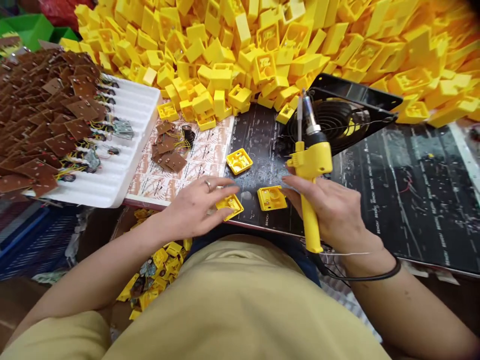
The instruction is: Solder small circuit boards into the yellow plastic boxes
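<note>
My left hand (197, 207) has its thumb and fingers around a small yellow plastic casing (231, 205) at the bench's front edge. In my right hand (332, 205) is a yellow soldering gun (313, 160), held upright with its metal tip pointing away from me. Just left of that hand lies a second open yellow casing (272, 198), its hollow side up. A third casing (240, 161) rests farther back on the black mat (255, 132). Small parts inside the casings are too fine to make out.
A big heap of yellow casings (221, 55) fills the back. Behind the soldering gun stands a black fan (337, 117). At left, brown circuit boards (48, 110) pile on a white foam tray (131, 107); several wired boards (170, 150) lie beside it. More yellow pieces (161, 270) sit below the bench.
</note>
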A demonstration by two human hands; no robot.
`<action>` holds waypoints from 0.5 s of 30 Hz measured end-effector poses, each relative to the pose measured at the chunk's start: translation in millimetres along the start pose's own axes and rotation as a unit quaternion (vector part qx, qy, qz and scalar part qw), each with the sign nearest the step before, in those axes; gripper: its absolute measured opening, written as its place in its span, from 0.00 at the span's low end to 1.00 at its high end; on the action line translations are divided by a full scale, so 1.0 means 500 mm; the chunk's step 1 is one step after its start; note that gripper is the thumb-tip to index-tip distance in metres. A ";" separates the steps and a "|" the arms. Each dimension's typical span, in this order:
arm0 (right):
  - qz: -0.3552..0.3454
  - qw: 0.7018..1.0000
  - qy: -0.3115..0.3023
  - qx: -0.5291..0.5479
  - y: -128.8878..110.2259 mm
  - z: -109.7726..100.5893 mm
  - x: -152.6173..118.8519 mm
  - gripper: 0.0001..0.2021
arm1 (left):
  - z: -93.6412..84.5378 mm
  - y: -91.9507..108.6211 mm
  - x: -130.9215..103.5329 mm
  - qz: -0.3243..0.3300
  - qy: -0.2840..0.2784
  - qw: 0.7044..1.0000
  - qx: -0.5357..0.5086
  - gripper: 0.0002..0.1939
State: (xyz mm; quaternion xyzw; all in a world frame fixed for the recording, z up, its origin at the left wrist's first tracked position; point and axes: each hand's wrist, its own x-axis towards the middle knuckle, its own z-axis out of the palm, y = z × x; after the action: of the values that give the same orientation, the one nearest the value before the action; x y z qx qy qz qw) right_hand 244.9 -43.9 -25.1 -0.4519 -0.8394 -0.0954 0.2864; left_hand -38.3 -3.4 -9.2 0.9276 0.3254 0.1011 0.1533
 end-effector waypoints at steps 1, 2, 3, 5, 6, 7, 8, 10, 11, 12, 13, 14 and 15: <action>-0.002 1.000 0.000 0.003 0.001 -0.004 0.000 0.15 | -0.007 -0.004 -0.006 0.044 -0.026 0.998 -0.025 0.23; -0.006 1.000 -0.007 0.013 0.000 -0.007 0.000 0.18 | -0.013 -0.007 -0.009 0.081 -0.055 0.994 -0.040 0.26; -0.013 0.999 -0.019 0.029 -0.002 -0.008 0.000 0.20 | -0.019 -0.010 -0.009 0.106 -0.083 0.990 -0.045 0.28; -0.030 0.996 -0.049 0.064 -0.007 -0.003 -0.003 0.21 | -0.025 -0.013 -0.002 0.102 -0.116 0.988 -0.030 0.28; -0.035 0.995 -0.060 0.077 -0.008 0.001 -0.005 0.19 | -0.024 -0.011 0.005 0.073 -0.117 0.990 -0.010 0.26; -0.035 0.994 -0.065 0.084 -0.009 0.004 -0.008 0.17 | -0.020 -0.006 0.014 0.033 -0.108 0.993 0.020 0.23; -0.032 0.994 -0.063 0.087 -0.010 0.008 -0.011 0.16 | -0.013 0.001 0.023 -0.011 -0.091 0.994 0.058 0.22; -0.017 0.995 -0.049 0.083 -0.010 0.013 -0.019 0.18 | 0.008 0.024 0.043 -0.078 -0.051 0.987 0.132 0.27; -0.011 0.996 -0.040 0.079 -0.010 0.014 -0.024 0.19 | 0.020 0.037 0.053 -0.092 -0.038 0.983 0.154 0.32; -0.007 0.997 -0.034 0.076 -0.009 0.014 -0.029 0.19 | 0.030 0.050 0.061 -0.095 -0.034 0.982 0.162 0.36; -0.005 0.997 -0.032 0.074 -0.007 0.014 -0.034 0.19 | 0.037 0.060 0.069 -0.096 -0.037 0.982 0.157 0.40; -0.004 0.997 -0.032 0.074 -0.006 0.014 -0.039 0.19 | 0.040 0.066 0.076 -0.101 -0.041 0.983 0.146 0.43; -0.003 0.997 -0.032 0.073 -0.004 0.014 -0.043 0.19 | 0.037 0.067 0.083 -0.113 -0.042 0.984 0.131 0.44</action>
State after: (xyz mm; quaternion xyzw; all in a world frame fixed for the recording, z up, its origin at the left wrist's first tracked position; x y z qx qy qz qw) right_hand 249.8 -57.3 -42.6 -0.4303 -0.8542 -0.0196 0.2912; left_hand 18.0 -5.7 -10.8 0.9001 0.4322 0.0006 0.0549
